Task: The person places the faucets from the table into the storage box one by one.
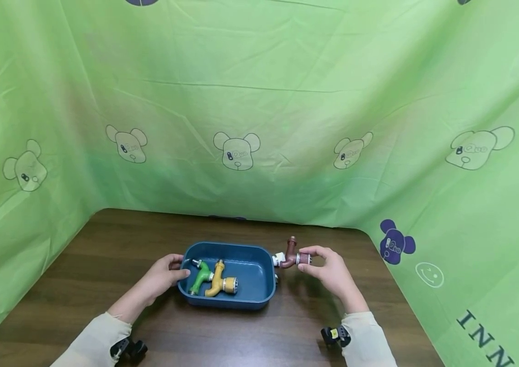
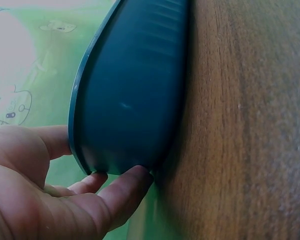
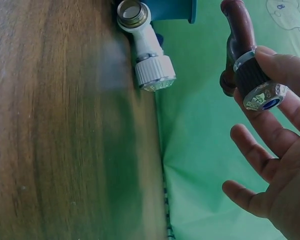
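Observation:
A deep-blue plastic tub (image 1: 252, 275) sits on the table, and inside it lie a green faucet (image 1: 201, 277) and a yellow faucet (image 1: 217, 280). My left hand (image 1: 166, 275) grips the tub's left end, thumb at the rim; in the left wrist view its other fingers (image 2: 122, 192) press against the outer wall. Off the tub's right end, my right hand (image 1: 330, 272) pinches a brown faucet (image 1: 290, 255) by its ribbed knob, between thumb and fingers. The right wrist view shows that faucet (image 3: 241, 30) raised off the table, with the lower fingers spread.
A white faucet (image 3: 149, 50) lies on the table close beside the tub's right end, partly hidden in the head view. The wooden table (image 1: 186, 336) meets a green printed cloth (image 1: 241, 102) behind and at both sides.

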Demonstrator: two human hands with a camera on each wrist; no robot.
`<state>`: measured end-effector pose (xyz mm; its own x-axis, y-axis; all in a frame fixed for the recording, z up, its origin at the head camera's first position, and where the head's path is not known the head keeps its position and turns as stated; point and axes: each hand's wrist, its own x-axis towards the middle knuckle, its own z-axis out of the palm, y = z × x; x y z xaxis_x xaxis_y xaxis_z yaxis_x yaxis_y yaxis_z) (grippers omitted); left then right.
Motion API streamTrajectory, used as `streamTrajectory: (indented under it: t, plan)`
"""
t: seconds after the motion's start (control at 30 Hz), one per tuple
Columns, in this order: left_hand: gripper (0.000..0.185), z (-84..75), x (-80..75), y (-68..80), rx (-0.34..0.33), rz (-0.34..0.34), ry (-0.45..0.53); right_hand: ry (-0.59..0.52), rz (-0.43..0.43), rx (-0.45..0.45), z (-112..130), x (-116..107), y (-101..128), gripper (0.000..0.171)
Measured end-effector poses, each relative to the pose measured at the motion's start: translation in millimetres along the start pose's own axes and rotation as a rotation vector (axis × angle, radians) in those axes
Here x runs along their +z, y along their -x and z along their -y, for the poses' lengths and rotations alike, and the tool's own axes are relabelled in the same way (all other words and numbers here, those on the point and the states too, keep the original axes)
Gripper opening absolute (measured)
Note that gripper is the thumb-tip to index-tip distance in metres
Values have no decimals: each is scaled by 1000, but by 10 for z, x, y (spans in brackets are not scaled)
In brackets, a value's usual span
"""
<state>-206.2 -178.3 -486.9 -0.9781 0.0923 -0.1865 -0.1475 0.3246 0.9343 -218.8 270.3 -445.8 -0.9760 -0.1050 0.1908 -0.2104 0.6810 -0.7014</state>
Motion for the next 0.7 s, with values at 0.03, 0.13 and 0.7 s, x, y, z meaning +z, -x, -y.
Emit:
streamTrajectory:
  t: [0.03, 0.13, 0.7]
  plan:
    - [54, 6, -2, 1, -4, -4, 4, 0, 0, -4, 6, 3, -2, 40]
    - [54, 15, -5, 4, 1, -5, 6, 4, -8, -15, 37, 2, 0, 41]
    - [54, -2, 0, 16, 10, 2, 2, 2, -31, -55, 132, 36, 21, 40]
